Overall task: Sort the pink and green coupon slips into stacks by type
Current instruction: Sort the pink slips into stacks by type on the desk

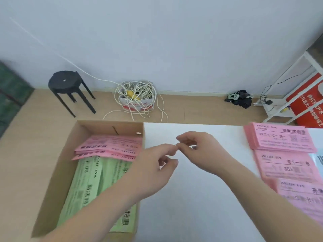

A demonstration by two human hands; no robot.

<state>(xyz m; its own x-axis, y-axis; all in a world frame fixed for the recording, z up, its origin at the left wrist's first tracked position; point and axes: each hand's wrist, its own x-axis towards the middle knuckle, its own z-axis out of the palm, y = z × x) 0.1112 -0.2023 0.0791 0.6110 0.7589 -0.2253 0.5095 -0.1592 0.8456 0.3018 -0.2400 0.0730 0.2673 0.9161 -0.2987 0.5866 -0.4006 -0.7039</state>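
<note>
While the white table (192,206) fills the lower right of the frame, an open brown cardboard box (57,172) sits against its left edge at lower left. Inside the box, long pale green coupon slips (83,186) lie lengthwise along the near part, and a few loose pink coupon slips (108,145) lie fanned on top of them at the far end.

Along the right edge of the frame, three piles of pink slips run front to back on the table: a far pink stack (281,138), a middle pink stack (283,165) and a near pink stack (300,194), each overlapping the next.

Both forearms reach in from the bottom. The left hand (153,168) hovers over the box's right wall, its fingers (167,148) loosely bent and apart, holding nothing visible. The right hand (201,151) hovers over bare table, its curled fingertips meeting the left forefinger; whether they pinch anything cannot be told through the blur.

On the floor beyond stand a black round stool (65,82) and a tangle of white cord (138,96).
</note>
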